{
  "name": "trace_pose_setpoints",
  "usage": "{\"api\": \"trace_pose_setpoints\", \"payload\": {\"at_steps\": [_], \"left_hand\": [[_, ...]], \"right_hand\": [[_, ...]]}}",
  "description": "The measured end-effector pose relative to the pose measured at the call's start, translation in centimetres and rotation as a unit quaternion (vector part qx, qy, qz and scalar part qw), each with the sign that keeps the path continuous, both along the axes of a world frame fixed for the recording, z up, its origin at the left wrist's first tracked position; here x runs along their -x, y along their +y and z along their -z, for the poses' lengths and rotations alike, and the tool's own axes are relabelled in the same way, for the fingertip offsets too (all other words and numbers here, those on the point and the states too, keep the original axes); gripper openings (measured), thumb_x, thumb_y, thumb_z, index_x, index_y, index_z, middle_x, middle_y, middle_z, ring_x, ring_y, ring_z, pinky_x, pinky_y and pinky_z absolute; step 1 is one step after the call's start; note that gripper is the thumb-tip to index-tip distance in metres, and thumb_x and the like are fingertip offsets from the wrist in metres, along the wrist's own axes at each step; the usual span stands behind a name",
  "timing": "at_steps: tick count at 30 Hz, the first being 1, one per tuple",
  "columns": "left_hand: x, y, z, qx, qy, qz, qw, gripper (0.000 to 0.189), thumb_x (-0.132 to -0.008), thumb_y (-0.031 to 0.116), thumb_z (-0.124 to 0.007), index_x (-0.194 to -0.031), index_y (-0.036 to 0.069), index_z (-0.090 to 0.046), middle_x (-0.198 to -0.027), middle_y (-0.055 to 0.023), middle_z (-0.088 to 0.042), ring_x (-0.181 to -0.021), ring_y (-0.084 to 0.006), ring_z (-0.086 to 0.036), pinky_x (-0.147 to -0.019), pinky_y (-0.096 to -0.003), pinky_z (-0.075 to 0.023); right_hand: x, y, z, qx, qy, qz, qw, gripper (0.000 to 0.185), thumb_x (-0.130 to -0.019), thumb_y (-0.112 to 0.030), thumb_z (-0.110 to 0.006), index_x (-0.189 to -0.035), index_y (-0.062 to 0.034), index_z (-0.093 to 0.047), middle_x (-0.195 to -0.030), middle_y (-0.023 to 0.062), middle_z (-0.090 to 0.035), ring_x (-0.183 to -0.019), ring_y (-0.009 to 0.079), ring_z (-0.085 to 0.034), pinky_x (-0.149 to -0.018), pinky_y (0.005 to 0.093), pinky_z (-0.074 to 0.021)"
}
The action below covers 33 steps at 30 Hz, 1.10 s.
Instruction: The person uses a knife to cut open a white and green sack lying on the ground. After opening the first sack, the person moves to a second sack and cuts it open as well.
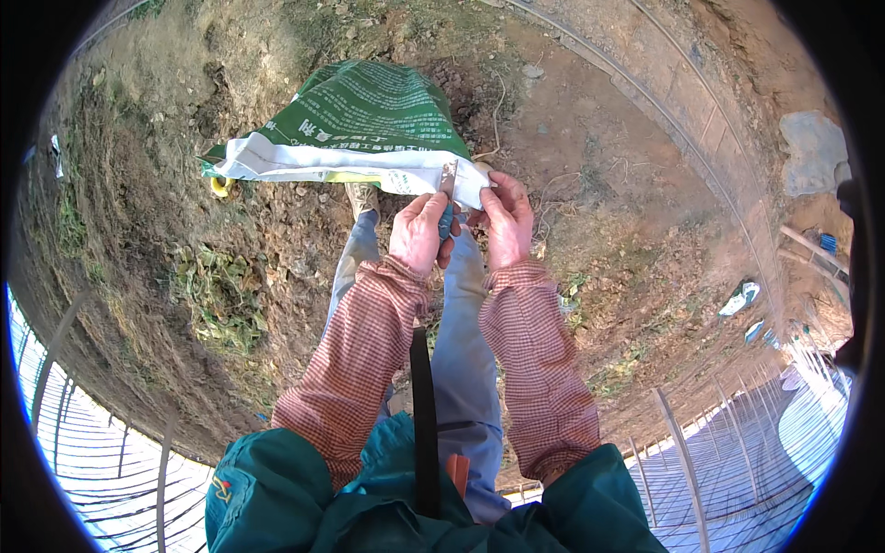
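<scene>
A green and white woven sack [373,114], printed with writing, stands on the soil in front of my legs, its white edge [311,162] towards me. My left hand [420,231] is closed round the blue handle [446,222] of a small knife, whose worn blade [449,177] lies against the white edge near the sack's right corner. The thumb and fingers of my right hand [508,214] pinch that right corner. A yellow ring-shaped thing [221,186] shows below the sack's left end.
Wilted leaves [225,297] lie in a heap at the left. A thin cord [499,117] runs on the soil right of the sack. A long curved hose or pipe [650,97] crosses the upper right. Greenhouse poles [681,463] stand along the lower edges.
</scene>
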State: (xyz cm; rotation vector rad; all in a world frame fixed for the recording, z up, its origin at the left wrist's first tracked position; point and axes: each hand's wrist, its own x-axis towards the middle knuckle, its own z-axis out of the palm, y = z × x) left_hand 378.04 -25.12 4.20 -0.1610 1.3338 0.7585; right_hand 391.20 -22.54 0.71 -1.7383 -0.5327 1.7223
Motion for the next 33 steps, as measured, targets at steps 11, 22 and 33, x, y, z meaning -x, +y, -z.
{"api": "trace_pose_setpoints", "payload": {"at_steps": [11,22,33], "left_hand": [[0.2,-0.6,-0.9,0.002,0.154,0.186,0.97,0.03,-0.097,0.033,-0.054,-0.089,0.006,-0.064,-0.059,-0.0012,-0.055,-0.039,-0.0095,-0.045,-0.033,-0.0268,-0.0314],[0.3,-0.5,-1.1,0.03,0.094,0.161,0.982,0.033,-0.098,0.036,-0.051,-0.093,0.004,-0.062,-0.064,-0.0042,-0.056,-0.037,-0.0105,-0.043,-0.031,-0.0277,-0.029],[0.2,0.3,-1.0,0.11,-0.079,0.044,0.99,0.031,-0.097,0.035,-0.049,-0.092,0.007,-0.061,-0.062,-0.0012,-0.053,-0.041,-0.0101,-0.039,-0.038,-0.0286,-0.0295]], "right_hand": [[-0.5,-0.2,0.3,-0.014,-0.01,-0.016,1.0,0.028,-0.091,-0.007,-0.063,-0.118,-0.0037,-0.057,-0.093,0.0062,-0.065,-0.071,0.012,-0.059,-0.059,0.0264,-0.0494],[-0.2,-0.2,-0.2,-0.026,-0.031,-0.03,0.999,0.027,-0.091,-0.008,-0.063,-0.117,-0.0011,-0.057,-0.094,0.0071,-0.065,-0.072,0.0114,-0.059,-0.06,0.0254,-0.0493],[-0.1,-0.3,0.2,-0.019,-0.032,-0.039,0.999,0.028,-0.092,-0.006,-0.062,-0.118,0.0004,-0.056,-0.094,0.0061,-0.066,-0.074,0.0097,-0.06,-0.059,0.0238,-0.0484]]}}
